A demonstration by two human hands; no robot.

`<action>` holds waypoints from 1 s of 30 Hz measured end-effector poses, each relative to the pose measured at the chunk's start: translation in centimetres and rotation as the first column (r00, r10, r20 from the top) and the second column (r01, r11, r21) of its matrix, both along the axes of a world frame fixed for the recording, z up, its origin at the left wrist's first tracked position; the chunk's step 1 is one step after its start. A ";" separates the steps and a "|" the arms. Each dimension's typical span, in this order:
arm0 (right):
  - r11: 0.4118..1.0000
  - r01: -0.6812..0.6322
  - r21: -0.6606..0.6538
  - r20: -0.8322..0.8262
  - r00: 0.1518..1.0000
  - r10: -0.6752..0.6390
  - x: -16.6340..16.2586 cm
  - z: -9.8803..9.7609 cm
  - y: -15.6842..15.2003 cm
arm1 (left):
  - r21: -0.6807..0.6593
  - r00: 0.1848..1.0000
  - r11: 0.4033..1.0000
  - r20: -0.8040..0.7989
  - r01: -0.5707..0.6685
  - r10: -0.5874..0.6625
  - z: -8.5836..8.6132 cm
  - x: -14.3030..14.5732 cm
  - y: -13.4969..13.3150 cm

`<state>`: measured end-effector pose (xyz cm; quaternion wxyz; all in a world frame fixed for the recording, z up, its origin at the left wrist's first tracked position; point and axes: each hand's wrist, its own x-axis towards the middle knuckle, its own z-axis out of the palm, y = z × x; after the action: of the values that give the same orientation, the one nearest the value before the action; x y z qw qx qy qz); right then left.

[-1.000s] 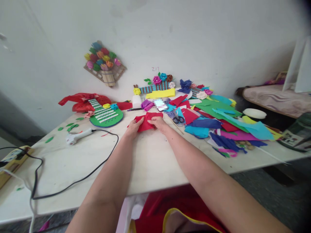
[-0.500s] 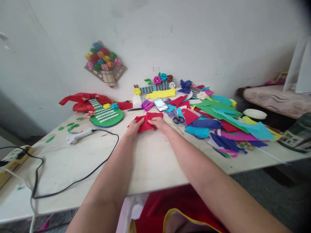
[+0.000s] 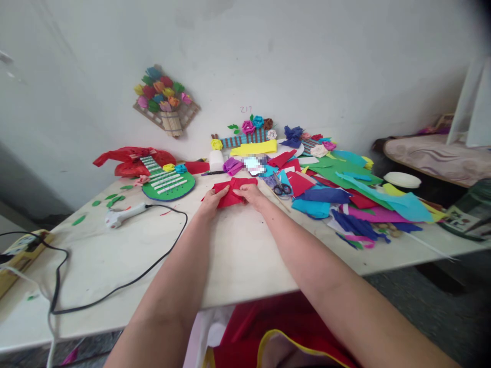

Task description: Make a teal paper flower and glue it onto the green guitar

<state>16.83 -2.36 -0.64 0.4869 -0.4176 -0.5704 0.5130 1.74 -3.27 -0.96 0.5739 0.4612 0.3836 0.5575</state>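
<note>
A piece of red crepe paper [image 3: 230,194] is stretched between my two hands near the middle of the table. My left hand [image 3: 212,200] pinches its left side, thumb on top. On the other side, my right hand [image 3: 249,194] is closed on the paper, its thumb pointing inward. The fingers beneath the paper are hidden. Just beyond my hands lie a crumpled purple paper [image 3: 232,166] and a dark pen [image 3: 213,173]. Scissors [image 3: 282,189] with dark handles rest to the right of my right hand.
A glue gun [image 3: 125,214] with a black cord lies at left, near a green guitar-shaped craft [image 3: 169,185]. Colourful paper sheets [image 3: 356,176] pile up at right, beside a large green jar [image 3: 471,212]. A yellow power strip [image 3: 25,255] sits at the left edge.
</note>
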 end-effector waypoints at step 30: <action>0.989 -0.133 -0.069 0.067 0.988 0.137 0.4 0.4 -0.4 | 0.068 0.993 0.995 -0.079 -0.079 0.085 -0.3 -0.4 0.4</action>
<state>17.26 -2.79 -0.20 0.4166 -0.4116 -0.5976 0.5477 1.34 -2.83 -1.25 0.5190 0.4859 0.4072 0.5734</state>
